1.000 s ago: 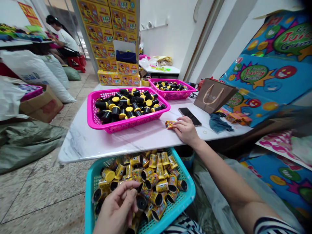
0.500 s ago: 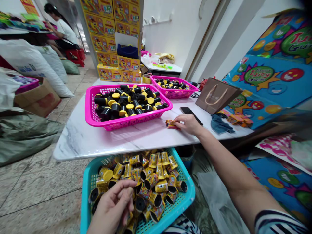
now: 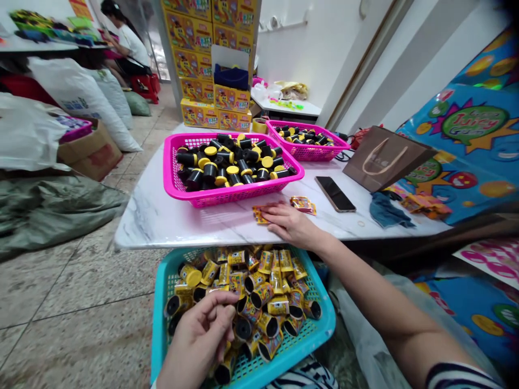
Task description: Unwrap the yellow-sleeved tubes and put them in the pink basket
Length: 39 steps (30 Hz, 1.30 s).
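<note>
My right hand (image 3: 290,222) lies palm down on the white tabletop, fingers stretched out over a small flat yellow-orange printed sleeve (image 3: 258,214). Just beyond its knuckles is a small pile of similar printed sleeves (image 3: 303,205). My left hand (image 3: 198,337) is over the near left part of a turquoise basket (image 3: 324,321), thumb and index finger together and the other fingers curled. I see nothing between its fingertips; its palm is hidden. Inside the basket lie many black tubs in yellow printed sleeves (image 3: 278,305), some with yellow lids.
A pink basket (image 3: 243,195) of black tubs with yellow lids stands on the table, another pink basket (image 3: 308,154) behind it. A phone (image 3: 334,193), a brown paper bag (image 3: 385,158) and blue cloth (image 3: 389,209) lie rightward. Yellow boxes (image 3: 198,116) are stacked behind. A seated person (image 3: 132,48) is far left.
My right hand has moved left along the tabletop, from pinching at the sleeve pile to lying flat on a sleeve apart from it. The left hand stays over the basket. The view has shifted.
</note>
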Each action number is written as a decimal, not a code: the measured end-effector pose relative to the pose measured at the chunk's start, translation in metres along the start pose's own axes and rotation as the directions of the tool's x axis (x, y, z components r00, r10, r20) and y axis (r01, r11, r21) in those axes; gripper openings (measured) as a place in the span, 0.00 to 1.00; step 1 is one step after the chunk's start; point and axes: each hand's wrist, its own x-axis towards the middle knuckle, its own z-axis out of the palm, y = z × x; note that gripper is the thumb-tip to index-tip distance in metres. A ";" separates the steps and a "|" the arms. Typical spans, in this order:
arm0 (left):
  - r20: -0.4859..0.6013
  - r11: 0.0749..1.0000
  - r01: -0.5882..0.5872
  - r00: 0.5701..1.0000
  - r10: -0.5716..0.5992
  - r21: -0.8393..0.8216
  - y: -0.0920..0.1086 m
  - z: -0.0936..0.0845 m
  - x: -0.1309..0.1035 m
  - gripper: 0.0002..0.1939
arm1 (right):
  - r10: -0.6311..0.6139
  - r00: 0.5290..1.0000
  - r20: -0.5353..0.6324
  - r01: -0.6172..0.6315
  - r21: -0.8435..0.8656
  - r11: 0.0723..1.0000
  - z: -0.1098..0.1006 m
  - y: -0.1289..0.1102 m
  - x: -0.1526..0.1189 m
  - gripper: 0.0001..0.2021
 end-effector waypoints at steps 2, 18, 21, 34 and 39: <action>0.062 1.000 0.018 0.998 -0.017 -0.017 0.000 0.000 0.002 0.29 | 0.013 1.000 0.002 -0.013 -0.050 0.999 -0.004 -0.011 -0.006 0.14; 0.018 0.883 -0.073 0.996 0.092 -0.463 0.022 0.031 0.036 0.23 | -0.260 0.934 -0.244 0.227 -0.156 0.961 0.023 -0.120 -0.027 0.13; 0.007 0.902 -0.097 0.994 0.110 -0.420 0.013 0.027 0.035 0.21 | -0.233 0.948 -0.217 0.218 -0.091 0.972 0.023 -0.123 -0.029 0.15; -0.087 0.951 -0.309 0.947 0.309 0.013 0.016 0.007 0.014 0.20 | 0.366 0.677 0.638 -0.722 0.672 0.166 0.008 -0.143 -0.013 0.18; -0.273 0.921 -0.390 0.886 0.375 0.000 0.017 0.009 -0.009 0.08 | 0.579 0.689 0.436 -0.651 0.723 0.229 0.015 -0.156 -0.021 0.20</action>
